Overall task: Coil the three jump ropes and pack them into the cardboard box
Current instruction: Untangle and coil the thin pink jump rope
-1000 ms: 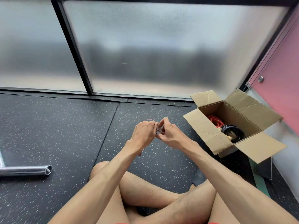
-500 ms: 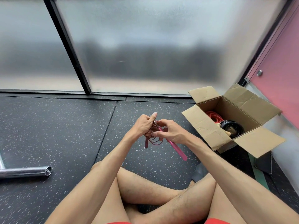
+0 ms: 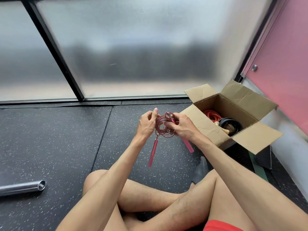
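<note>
left hand (image 3: pixel 147 124) + right hand (image 3: pixel 181 127) both clenched on pink rope (image 3: pixel 161 129) coil; one handle (image 3: pixel 153 152) hangs below left fingers, box (image 3: pixel 256 140) right of right fingers

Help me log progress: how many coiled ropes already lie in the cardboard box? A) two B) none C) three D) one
A: a red coil and a black coil lie in the cardboard box, while the left hand and right hand hold the pink rope.

Coiled pink rope (image 3: pixel 162 127) near open box (image 3: pixel 200 121)
</note>
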{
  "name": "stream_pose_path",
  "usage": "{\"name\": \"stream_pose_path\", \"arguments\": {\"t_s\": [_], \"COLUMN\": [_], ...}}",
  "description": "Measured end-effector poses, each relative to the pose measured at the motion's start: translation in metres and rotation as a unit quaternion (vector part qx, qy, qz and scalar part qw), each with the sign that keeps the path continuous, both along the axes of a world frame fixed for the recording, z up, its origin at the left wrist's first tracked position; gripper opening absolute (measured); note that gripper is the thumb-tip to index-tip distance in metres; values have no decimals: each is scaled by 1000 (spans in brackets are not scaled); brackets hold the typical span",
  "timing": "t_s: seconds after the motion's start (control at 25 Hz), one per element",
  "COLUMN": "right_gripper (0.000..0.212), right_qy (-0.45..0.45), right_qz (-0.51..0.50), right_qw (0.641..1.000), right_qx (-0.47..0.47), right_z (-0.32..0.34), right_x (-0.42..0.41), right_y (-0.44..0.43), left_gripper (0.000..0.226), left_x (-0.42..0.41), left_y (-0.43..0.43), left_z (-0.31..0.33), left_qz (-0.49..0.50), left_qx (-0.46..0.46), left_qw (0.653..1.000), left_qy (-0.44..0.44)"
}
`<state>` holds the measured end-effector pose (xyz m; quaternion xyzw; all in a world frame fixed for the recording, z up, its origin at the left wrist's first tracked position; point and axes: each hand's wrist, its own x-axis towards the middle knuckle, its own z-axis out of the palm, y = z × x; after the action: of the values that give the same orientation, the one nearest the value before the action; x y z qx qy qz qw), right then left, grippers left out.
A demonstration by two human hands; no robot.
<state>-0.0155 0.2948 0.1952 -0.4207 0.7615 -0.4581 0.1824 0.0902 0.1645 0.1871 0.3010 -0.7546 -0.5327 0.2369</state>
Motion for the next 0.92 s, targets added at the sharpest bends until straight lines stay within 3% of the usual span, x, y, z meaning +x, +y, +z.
{"name": "stream_pose_path", "arguments": {"t_s": [0.12, 0.36, 0.52, 0.6, 0.76, 0.92], "right_gripper": [12, 9, 9, 12, 15, 14], "right_qy": [-20, -28, -60, -56, -70, -77], "right_qz": [-38, -129, -172, -174, -178, -223], "right_qw": [999, 991, 983, 983, 981, 971], "right_qx": [3, 9, -14, -19, -45, -45], "right_z": [-10, -28, -30, -27, -20, -26], "right_x": [-15, -47, -73, -83, -102, -121], "right_y": [15, 39, 57, 64, 78, 88], "left_gripper": [53, 78, 32, 54, 21, 17], "left_x": [-7, -38, -68, -85, -119, -136], "left_y": [15, 42, 68, 76, 91, 88], "left_z": [-13, -73, -84, -85, -93, -89], "left_qz": [-44, -132, -149, -183, -165, -123], "left_qx": [118, 198, 163, 135, 78, 117], "left_qw": [992, 968, 971, 969, 982, 985], "left_qy": [-12, -82, -89, -96, -48, 5]}}
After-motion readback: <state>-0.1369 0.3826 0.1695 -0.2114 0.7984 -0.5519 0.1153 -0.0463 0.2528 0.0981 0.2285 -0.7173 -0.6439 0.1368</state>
